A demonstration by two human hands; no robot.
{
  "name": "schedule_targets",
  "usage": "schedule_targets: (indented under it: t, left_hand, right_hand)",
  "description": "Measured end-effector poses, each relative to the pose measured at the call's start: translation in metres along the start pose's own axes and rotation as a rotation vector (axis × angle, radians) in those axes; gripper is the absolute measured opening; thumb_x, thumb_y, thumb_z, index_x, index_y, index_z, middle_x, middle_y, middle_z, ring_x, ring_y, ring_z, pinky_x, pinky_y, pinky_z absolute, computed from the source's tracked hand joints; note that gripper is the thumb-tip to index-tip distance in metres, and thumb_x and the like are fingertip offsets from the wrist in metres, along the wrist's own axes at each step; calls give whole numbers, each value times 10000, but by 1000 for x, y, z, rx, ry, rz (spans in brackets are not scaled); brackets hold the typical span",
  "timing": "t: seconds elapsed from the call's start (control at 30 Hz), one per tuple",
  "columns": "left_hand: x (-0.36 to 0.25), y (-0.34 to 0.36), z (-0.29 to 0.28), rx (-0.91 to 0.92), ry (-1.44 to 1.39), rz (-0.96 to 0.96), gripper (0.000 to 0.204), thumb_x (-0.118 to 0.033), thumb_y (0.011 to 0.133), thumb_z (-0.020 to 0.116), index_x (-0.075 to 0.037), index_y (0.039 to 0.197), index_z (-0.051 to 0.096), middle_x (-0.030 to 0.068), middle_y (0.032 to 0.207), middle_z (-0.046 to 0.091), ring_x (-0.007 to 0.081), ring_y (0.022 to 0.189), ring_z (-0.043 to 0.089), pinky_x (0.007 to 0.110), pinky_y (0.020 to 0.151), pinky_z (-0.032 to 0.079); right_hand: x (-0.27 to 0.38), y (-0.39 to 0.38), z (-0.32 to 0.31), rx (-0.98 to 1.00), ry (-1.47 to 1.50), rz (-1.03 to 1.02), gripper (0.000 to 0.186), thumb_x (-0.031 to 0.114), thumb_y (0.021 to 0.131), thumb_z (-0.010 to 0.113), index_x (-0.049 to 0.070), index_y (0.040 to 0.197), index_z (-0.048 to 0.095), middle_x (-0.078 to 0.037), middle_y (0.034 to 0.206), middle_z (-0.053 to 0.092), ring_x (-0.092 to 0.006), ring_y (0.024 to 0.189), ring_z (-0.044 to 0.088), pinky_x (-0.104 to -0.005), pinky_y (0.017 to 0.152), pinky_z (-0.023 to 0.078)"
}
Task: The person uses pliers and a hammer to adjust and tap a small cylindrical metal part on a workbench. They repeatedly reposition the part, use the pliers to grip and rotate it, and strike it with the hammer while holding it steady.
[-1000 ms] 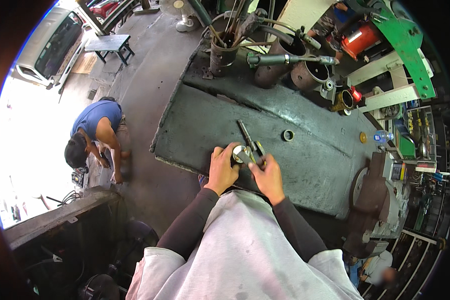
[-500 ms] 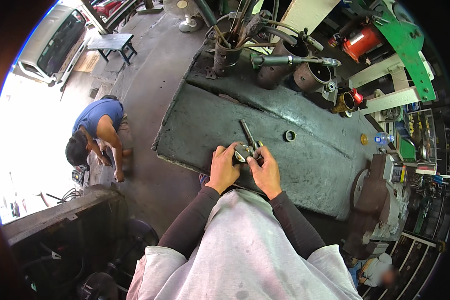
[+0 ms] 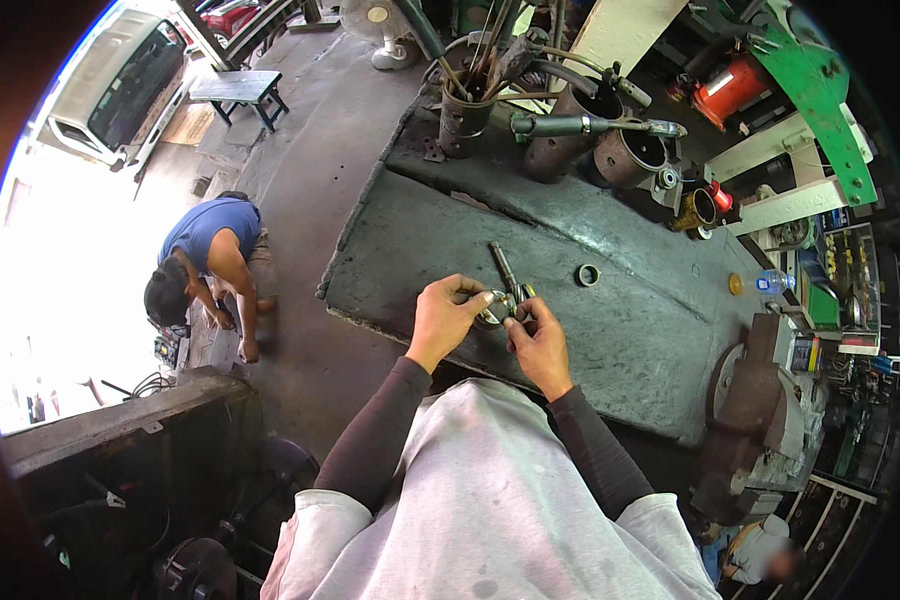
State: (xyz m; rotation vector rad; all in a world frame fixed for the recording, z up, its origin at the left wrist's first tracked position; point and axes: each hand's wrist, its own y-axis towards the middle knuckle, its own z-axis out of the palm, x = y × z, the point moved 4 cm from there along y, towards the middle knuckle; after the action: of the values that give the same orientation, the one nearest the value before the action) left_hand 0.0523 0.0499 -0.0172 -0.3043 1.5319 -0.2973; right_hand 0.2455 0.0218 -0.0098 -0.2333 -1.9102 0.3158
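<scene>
The left hand (image 3: 443, 322) and right hand (image 3: 543, 352) are near each other, both closed by thumb and fingers on one round metal part (image 3: 490, 313), held over the near edge of the dark table (image 3: 420, 240). The part is small and half covered by the fingers, so its details cannot be told. Just beyond it a slim metal rod (image 3: 501, 262) lies slantwise on the table; its near end runs in beside the right fingers, and whether they touch it cannot be told. A metal ring (image 3: 588, 275) lies flat, to the right of the rod and apart from it. Toward the far edge stand a can (image 3: 462, 128) full of tools and two wider pots, with a long wrench (image 3: 570, 126) lying across them. Over to the right are a yellow disc (image 3: 736, 284), a clear bottle (image 3: 773, 283) and a heavy vise (image 3: 755, 385). Off to the left, a person in a blue top (image 3: 210, 228) bends low, arms reaching down.
</scene>
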Motion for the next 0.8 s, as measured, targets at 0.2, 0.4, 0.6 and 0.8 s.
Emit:
schedule_targets:
  t: [0.2, 0.4, 0.6, 0.8]
  left_hand:
    - [-16, 0, 2, -79, 163, 20, 211, -133, 901, 861, 50, 992, 804, 149, 887, 819, 164, 769, 758, 321, 739, 598]
    - [-26, -5, 2, -105, 190, 61, 201, -125, 895, 859, 46, 985, 805, 145, 879, 815, 166, 774, 757, 322, 731, 594]
    - [-22, -5, 3, -111, 164, 38, 198, -118, 892, 856, 54, 974, 801, 146, 874, 812, 170, 765, 757, 325, 724, 591]
    - [-20, -4, 4, -116, 158, 57, 178, -107, 905, 851, 46, 977, 797, 130, 857, 812, 145, 747, 755, 303, 718, 603]
  right_hand:
    - [7, -13, -3, 20, -191, -252, 253, 169, 1045, 700, 164, 1298, 696, -69, 743, 679, -238, 660, 698, -410, 622, 510]
    - [16, -32, -14, 81, -757, -533, 538, 217, 1030, 701, 288, 1551, 591, -87, 1005, 624, -326, 778, 727, -488, 640, 584]
    - [20, -33, -16, 135, -981, -555, 654, 163, 1006, 709, 286, 1621, 525, -72, 1055, 626, -323, 771, 729, -462, 635, 611]
    - [23, -27, -9, 15, -849, -771, 586, 150, 985, 730, 216, 1551, 594, -92, 1233, 674, -314, 915, 760, -464, 701, 633]
